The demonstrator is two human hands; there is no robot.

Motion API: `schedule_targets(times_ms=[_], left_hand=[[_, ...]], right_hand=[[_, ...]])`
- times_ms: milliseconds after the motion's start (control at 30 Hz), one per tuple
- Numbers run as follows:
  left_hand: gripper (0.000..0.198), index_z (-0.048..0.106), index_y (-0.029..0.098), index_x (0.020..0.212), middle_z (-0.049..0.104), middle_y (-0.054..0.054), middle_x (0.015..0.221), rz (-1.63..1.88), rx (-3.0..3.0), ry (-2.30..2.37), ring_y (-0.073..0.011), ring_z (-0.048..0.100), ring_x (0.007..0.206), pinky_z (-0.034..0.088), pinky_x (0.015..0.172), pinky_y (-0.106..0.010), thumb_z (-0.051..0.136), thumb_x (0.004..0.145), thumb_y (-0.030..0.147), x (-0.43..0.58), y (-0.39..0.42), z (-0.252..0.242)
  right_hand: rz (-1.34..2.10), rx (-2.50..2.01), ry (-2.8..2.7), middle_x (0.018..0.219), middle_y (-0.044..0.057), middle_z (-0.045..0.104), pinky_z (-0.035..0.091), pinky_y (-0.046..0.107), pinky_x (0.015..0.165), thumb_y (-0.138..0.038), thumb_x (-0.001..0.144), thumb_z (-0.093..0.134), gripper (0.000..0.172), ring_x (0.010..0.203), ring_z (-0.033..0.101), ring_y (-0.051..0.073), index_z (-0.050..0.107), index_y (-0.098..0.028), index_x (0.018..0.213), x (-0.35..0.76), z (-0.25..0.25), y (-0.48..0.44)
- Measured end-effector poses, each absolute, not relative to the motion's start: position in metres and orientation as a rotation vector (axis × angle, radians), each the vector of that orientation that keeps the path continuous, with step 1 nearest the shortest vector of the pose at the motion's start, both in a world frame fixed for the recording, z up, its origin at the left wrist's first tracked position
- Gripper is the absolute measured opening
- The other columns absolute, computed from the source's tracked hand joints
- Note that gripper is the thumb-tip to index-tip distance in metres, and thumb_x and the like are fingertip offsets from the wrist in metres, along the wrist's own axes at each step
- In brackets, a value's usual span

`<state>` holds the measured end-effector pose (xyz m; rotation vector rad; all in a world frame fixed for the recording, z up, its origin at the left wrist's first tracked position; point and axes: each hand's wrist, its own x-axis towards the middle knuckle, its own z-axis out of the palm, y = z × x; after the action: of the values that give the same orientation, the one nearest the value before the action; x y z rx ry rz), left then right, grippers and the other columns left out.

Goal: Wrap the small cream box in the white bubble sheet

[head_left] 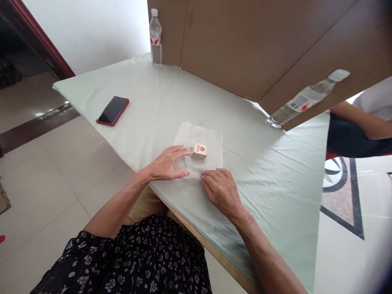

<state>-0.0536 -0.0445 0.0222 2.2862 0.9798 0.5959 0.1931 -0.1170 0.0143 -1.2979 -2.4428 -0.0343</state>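
Observation:
A small cream box (199, 151) with a red label rests on a sheet of bubble wrap (214, 141), which lies flat on the pale green tablecloth. At the sheet's left edge is my left hand (170, 164), its thumb and fingers apart, with the fingertips close to the box's left side. My right hand (221, 191) is at the near edge of the wrap. Its fingers are curled down at that edge, and the fingertips are partly hidden, so a grip on the wrap cannot be made out for certain.
A phone in a red case (112, 110) lies on the tablecloth (147, 102) at left. Brown cardboard panels (220, 45) stand along the back, with one water bottle (155, 38) at their left end and another bottle (306, 100) at right. Beyond them shows another person's arm (364, 120).

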Motion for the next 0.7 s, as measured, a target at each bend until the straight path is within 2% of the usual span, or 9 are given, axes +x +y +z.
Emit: schedule_targets(times_ms=[133,200,300,367,433,533,700], left_hand=[[0.074,0.056,0.024,0.137,0.046,-0.013,0.155,0.554,2.397,0.922,-0.034,0.036,0.148,0.03,0.122,-0.053,0.08,0.073,0.051,-0.047,-0.057,0.033],[0.057,0.063,0.022,0.126,0.051,-0.013,0.151,0.604,2.429,0.983,-0.0332,0.039,0.146,0.031,0.121,-0.052,0.078,0.076,0.042,-0.04,-0.058,0.036],[0.015,0.068,0.02,0.099,0.062,-0.012,0.138,0.764,2.339,1.139,-0.0282,0.051,0.137,0.037,0.117,-0.046,0.065,0.085,0.024,-0.025,-0.05,0.037],[0.005,0.065,0.02,0.087,0.068,-0.01,0.127,0.857,2.199,1.215,-0.025,0.06,0.124,0.044,0.11,-0.042,0.061,0.086,0.022,-0.015,-0.041,0.039],[0.004,0.063,0.02,0.082,0.072,-0.007,0.115,0.876,2.038,1.27,-0.0216,0.066,0.103,0.05,0.097,-0.037,0.061,0.084,0.023,-0.006,-0.03,0.04],[0.01,0.062,0.019,0.078,0.073,-0.002,0.095,0.85,1.817,1.319,-0.016,0.062,0.077,0.05,0.077,-0.031,0.063,0.081,0.028,0.002,-0.017,0.04],[0.015,0.062,0.018,0.073,0.065,0.001,0.075,0.93,1.676,1.317,-0.0135,0.055,0.071,0.043,0.067,-0.026,0.063,0.077,0.032,0.005,-0.005,0.031]], right_hand=[[-0.031,-1.345,-2.271,0.1,0.006,0.078,0.045,0.041,0.089,-0.017,0.096,0.049,0.02,0.089,0.07,0.023,0.067,-0.024,0.093,0.192,0.025,-0.104],[-0.025,-1.39,-2.217,0.098,0.006,0.078,0.045,0.04,0.086,-0.019,0.095,0.049,0.018,0.088,0.069,0.023,0.066,-0.023,0.091,0.193,0.034,-0.095],[-0.003,-1.459,-2.15,0.095,0.006,0.077,0.044,0.041,0.087,-0.02,0.093,0.05,0.016,0.087,0.069,0.024,0.065,-0.023,0.089,0.194,0.045,-0.08],[0.025,-1.501,-2.093,0.094,0.006,0.077,0.044,0.042,0.087,-0.02,0.092,0.05,0.015,0.087,0.069,0.025,0.065,-0.023,0.088,0.195,0.046,-0.069],[0.092,-1.532,-2.018,0.095,0.007,0.077,0.045,0.043,0.088,-0.023,0.091,0.051,0.014,0.087,0.069,0.025,0.065,-0.023,0.087,0.197,0.044,-0.057],[0.297,-1.554,-1.866,0.095,0.007,0.077,0.049,0.042,0.085,-0.031,0.088,0.054,0.014,0.088,0.069,0.025,0.065,-0.023,0.085,0.2,0.036,-0.04],[0.623,-1.504,-1.649,0.096,0.006,0.076,0.051,0.037,0.081,-0.036,0.083,0.059,0.016,0.087,0.068,0.022,0.063,-0.023,0.077,0.2,0.023,-0.022]])
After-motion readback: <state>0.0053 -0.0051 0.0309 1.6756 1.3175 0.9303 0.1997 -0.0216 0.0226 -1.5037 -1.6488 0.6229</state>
